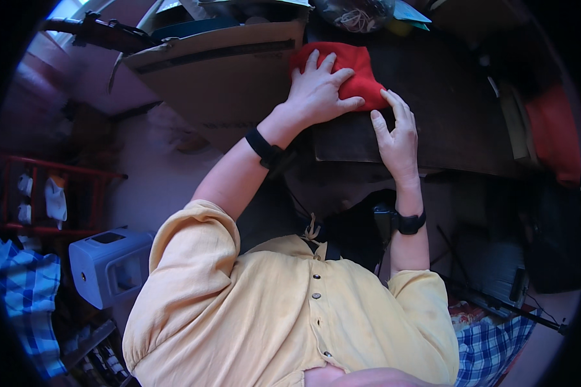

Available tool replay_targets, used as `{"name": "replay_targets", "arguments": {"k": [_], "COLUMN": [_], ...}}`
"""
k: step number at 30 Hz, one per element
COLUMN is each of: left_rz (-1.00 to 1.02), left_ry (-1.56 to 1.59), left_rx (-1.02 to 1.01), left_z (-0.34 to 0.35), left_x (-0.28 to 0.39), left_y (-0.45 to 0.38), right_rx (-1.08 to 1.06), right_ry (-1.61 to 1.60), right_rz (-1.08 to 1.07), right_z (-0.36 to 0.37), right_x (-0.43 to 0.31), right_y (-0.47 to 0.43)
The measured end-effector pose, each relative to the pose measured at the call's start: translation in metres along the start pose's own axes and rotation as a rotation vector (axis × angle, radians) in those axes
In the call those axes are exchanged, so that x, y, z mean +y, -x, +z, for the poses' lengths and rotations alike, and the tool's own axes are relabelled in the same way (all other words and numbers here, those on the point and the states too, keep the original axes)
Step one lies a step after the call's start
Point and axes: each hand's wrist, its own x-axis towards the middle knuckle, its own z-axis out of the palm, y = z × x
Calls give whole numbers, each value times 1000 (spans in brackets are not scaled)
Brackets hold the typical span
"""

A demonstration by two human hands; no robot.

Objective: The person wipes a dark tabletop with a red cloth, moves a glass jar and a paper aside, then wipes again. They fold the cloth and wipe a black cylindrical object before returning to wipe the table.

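Observation:
A piece of red cloth (356, 60) lies flat near the left side of a dark tabletop (445, 126), close to a large cardboard box (213, 82). My left hand (319, 87) rests palm down on it with the fingers spread. At the cloth's lower right corner is my right hand (398, 128); its index fingertip meets the edge and its thumb stands apart. Whether that corner is pinched cannot be made out. Under my left palm part of the cloth is hidden. Both wrists wear black bands.
Behind the cloth sits a clear bag with white cord (356, 19). A red item (554, 135) is at the far right. Left of me stand a pale plastic bin (109, 268) and a red rack (63, 164). A dark pole (513, 309) crosses low on the right.

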Motion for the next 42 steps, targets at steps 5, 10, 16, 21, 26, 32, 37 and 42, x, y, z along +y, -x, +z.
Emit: {"name": "replay_targets", "arguments": {"k": [5, 10, 16, 21, 26, 32, 37, 42], "left_rz": [17, 30, -34, -141, -194, -193, 38, 221], "left_ry": [225, 434, 559, 734, 857, 863, 313, 6], "left_rx": [71, 155, 94, 52, 127, 19, -115, -164], "left_z": [-9, -12, -9, 5, 21, 1, -22, -17], "left_x": [-1, 22, 30, -11, -24, 3, 26, 11], "left_y": [40, 93, 107, 39, 22, 83, 107, 55], "right_rx": [-22, -49, 9, 42, 58, 92, 262, 322], "right_ry": [-17, -73, -276, -250, -252, -263, -321, -281], "right_rz": [50, 60, 8, -12, -34, 2, -18, -46], "right_z": [-2, -4, -1, 0, -1, 2, 5, 0], "right_x": [-6, -9, -18, -22, -22, -15, -9, -10], "right_y": [0, 4, 11, 8, 9, 12, 16, 17]}}
